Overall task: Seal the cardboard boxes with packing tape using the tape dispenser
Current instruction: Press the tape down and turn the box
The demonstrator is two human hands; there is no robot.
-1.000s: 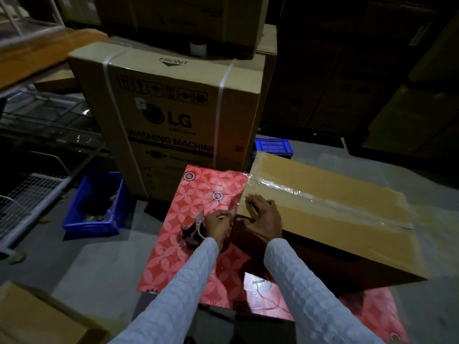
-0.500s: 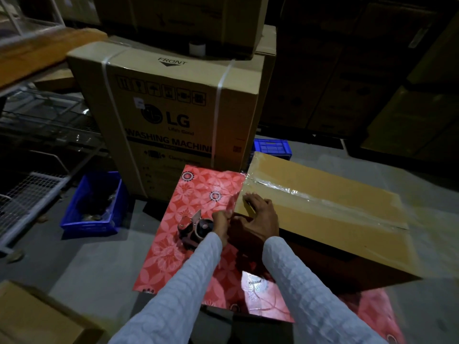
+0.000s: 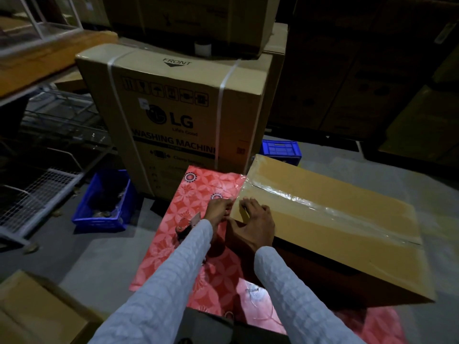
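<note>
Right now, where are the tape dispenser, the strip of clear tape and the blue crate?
tape dispenser point(image 3: 185, 225), head view, red body
clear tape point(image 3: 323, 207), head view, mid-strip on box top
blue crate point(image 3: 83, 216), head view, left wall

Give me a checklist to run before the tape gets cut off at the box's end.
1. Tape strip runs along the top seam of the cardboard box: ok.
2. Right hand braces the box at its near-left corner, fingers spread over the edge: ok.
3. Left hand is up at the box's end, where the tape comes over: ok.
4. Tape dispenser in a firm grip: cannot tell, the left sleeve hides most of it.
5. Tape pressed flat down the end face: cannot tell, the hands cover it.
6. Box sits steady on the red patterned sheet: ok.
</note>
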